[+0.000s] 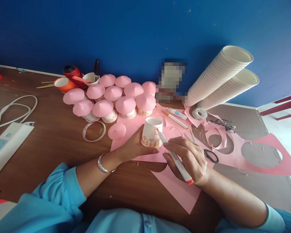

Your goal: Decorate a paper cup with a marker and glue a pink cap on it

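Observation:
My left hand [138,144] is wrapped round a white paper cup [150,131], which stands upside down above the pink paper. Red and yellow flowers run along the cup's lower edge, and a small red window shape is drawn on its right side. In my right hand [190,157] is a white marker [178,163] with an orange-red end cap; its tip meets the cup by the window drawing. Just left of the cup lies a loose pink paper cone [116,131]. A cut paper ring [94,131] rests further left.
Several decorated cups with pink cone roofs [103,108] stand behind. Two tall stacks of paper cups [218,77] lean against the blue wall. Scissors [210,156], a glue bottle [177,113], a tape roll [199,113] and cut pink paper [235,161] lie right; a power strip [9,145] lies left.

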`<state>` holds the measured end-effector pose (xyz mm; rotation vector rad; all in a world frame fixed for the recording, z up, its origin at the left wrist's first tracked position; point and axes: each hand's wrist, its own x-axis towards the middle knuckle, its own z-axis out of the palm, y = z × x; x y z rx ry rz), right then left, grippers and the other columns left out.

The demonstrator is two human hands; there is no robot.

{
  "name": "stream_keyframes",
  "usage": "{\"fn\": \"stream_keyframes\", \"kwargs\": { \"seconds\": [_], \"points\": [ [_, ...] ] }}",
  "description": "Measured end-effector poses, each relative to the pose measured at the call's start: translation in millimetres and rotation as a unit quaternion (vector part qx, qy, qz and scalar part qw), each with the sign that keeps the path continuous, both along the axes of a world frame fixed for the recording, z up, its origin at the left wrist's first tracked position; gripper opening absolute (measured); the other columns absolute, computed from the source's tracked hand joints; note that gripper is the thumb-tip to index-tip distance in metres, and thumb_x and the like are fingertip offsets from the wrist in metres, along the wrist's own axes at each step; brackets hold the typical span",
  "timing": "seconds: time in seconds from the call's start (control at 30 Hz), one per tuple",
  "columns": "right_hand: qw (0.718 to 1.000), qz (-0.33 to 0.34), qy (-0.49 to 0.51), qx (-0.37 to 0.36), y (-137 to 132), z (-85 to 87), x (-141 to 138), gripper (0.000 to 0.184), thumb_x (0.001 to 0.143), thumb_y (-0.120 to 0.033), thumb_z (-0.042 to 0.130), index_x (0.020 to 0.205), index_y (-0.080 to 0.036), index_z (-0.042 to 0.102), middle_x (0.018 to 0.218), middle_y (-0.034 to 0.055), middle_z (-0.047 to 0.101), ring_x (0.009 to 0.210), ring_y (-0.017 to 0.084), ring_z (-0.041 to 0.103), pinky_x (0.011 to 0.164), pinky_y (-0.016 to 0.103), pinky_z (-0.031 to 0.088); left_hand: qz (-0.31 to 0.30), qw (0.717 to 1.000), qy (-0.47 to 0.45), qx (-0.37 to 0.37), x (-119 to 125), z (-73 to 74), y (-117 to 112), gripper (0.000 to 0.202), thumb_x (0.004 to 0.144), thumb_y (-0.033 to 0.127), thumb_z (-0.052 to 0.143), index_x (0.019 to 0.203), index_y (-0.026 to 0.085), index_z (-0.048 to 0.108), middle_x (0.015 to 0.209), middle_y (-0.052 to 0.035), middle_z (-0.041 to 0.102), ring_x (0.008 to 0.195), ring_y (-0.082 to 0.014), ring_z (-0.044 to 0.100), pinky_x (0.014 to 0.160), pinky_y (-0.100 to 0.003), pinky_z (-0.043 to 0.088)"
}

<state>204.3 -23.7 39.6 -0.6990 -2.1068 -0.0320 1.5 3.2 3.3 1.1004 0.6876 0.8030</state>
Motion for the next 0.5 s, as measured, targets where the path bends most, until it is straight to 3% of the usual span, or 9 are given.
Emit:
{"fn": "stream_keyframes", "kwargs": {
  "seconds": [0.5],
  "points": [
    [1.0, -0.001, 0.001, -0.012, -0.6, -1.1, -1.4, 0.023, 0.09, -0.007, 0.064, 0.112, -0.012, 0.06, 0.082, 0.0069, 0.071, 0.071, 0.018, 0.069, 0.058, 0.029, 0.059, 0.005, 1.0, -0.004, -0.015, 0.1, -0.8, -0.6, 0.059, 0.072, 0.03, 0.091, 0.122, 0.022, 0.06, 0.092, -0.0006, 0.063, 0.088, -0.0183, 0.059, 0.079, -0.032, 0.049]
  ]
}}
